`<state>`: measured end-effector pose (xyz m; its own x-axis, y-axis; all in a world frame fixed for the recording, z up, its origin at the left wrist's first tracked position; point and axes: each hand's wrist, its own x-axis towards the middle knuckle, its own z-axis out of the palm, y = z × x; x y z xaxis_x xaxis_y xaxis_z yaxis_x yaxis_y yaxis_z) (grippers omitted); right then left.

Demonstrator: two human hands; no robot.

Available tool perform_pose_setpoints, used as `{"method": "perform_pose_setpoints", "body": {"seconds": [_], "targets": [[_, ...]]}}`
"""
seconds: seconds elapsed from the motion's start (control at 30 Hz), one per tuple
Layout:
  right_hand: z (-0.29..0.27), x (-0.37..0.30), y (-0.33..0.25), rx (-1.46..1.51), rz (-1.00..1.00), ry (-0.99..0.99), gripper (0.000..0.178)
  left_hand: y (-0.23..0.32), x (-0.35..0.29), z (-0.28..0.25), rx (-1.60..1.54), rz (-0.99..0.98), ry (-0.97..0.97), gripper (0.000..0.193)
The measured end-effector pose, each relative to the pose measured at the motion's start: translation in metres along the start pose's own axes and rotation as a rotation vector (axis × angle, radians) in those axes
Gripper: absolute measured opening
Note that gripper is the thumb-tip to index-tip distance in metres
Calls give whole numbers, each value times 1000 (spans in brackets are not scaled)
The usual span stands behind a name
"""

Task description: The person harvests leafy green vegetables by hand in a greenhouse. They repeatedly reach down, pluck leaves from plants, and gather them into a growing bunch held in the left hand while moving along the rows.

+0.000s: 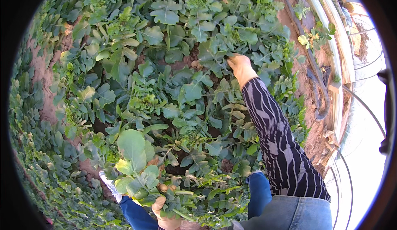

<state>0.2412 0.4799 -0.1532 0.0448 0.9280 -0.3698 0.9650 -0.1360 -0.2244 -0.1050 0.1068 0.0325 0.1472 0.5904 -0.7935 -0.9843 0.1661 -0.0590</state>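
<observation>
Low in the picture, my left hand (160, 208) is closed around a bunch of leafy greens (133, 155), with broad green leaves, some yellowing, sticking up and pale stems pointing right. My right hand (240, 65) reaches far forward into the growing leafy plants (192, 91), its fingers bent and closed among the leaves. The fingertips are partly hidden there. A small dark spot shows at them, and what they grip cannot be made out. A black sleeve with white lines covers my right arm.
Lobed green plants cover the bed on all sides, with strips of reddish soil (45, 93) at left. At right lie a dark hose (313, 64), a pale wooden beam (337, 44) and thin curved rods beside white sheeting (355, 172). My blue-trousered legs (258, 192) straddle the plants.
</observation>
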Motion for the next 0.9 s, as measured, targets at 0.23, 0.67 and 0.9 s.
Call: {"method": "perform_pose_setpoints", "body": {"seconds": [0.23,0.67,0.9], "targets": [[20,32,12,-467,-198,-166,22,-3,-6,16,-114,-173,8,41],[66,76,32,1413,595,-17,19,-8,2,8,-141,-100,75,37],[65,74,6,1013,489,-5,19,-11,2,24,-151,-41,21,38]]}}
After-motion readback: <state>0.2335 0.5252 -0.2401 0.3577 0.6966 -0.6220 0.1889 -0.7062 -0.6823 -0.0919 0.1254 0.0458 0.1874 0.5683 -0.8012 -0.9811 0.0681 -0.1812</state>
